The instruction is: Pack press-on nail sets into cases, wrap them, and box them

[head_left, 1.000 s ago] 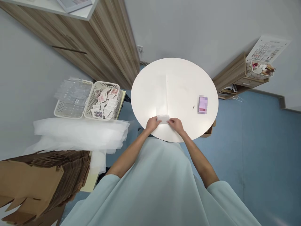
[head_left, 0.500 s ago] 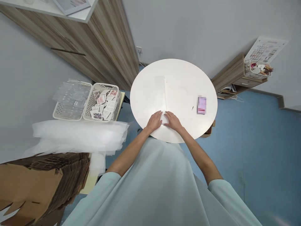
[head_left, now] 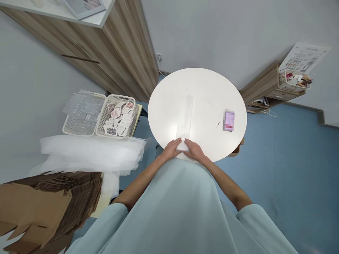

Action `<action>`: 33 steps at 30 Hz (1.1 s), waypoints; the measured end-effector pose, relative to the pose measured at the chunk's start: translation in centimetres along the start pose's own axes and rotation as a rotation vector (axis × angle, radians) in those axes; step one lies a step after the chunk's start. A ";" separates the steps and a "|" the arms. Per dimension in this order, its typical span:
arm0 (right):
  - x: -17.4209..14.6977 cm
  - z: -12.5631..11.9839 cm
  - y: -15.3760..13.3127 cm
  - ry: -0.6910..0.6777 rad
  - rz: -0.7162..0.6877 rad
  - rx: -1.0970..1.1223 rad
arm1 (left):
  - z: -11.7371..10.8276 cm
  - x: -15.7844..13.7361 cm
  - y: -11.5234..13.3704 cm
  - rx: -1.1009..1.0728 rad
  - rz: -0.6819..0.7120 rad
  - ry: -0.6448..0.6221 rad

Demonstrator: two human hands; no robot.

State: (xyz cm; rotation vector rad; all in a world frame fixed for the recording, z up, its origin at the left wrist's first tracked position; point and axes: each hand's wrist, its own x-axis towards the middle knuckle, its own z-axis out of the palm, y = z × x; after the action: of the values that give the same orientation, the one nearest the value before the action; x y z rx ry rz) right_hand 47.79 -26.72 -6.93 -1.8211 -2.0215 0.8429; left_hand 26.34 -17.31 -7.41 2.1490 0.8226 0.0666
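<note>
A thin white packing sheet (head_left: 186, 116) lies lengthwise on the round white table (head_left: 212, 84), pointing away from me. Its near end is folded or rolled into a small white bundle (head_left: 182, 146) close to the table's front edge. My left hand (head_left: 171, 149) grips the left side of this bundle and my right hand (head_left: 194, 150) grips the right side, thumbs and fingertips almost meeting. Whatever the bundle may contain is hidden. To the right on the table lies a purple and pink packet (head_left: 229, 120), blurred out.
At left stand a white basket (head_left: 134, 123) of small printed cards and another (head_left: 65, 127) of clear plastic packs. Below are stacked white sheets (head_left: 90, 150) and flattened cardboard boxes (head_left: 34, 208). A wooden cabinet (head_left: 127, 46) and a low shelf (head_left: 265, 83) stand beyond the table.
Both hands have drawn the folded end toward me, to the table's front edge. The sheet has slid nearer and now slants slightly right. The purple packet stays put.
</note>
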 end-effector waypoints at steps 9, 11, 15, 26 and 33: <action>-0.2 -2.4 0.4 0.019 0.172 0.190 | -1.5 0.0 1.3 -0.187 -0.271 0.046; 0.4 -2.8 0.3 0.036 0.232 0.233 | -2.3 0.7 1.5 -0.207 -0.340 0.064; 2.0 -3.3 -0.1 0.105 0.318 0.313 | -3.2 2.2 1.5 -0.192 -0.416 0.103; 5.4 -1.9 1.9 0.208 0.491 0.337 | -2.7 4.7 1.6 -0.089 -0.530 0.211; 5.9 -2.1 1.6 0.305 0.333 0.110 | -2.4 5.4 1.8 0.049 -0.423 0.306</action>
State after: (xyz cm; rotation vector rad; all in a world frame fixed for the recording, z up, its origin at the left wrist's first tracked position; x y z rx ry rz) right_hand 49.34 -20.47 -7.17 -2.1070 -1.4843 0.6915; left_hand 30.79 -13.40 -5.72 1.9907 1.4544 0.1605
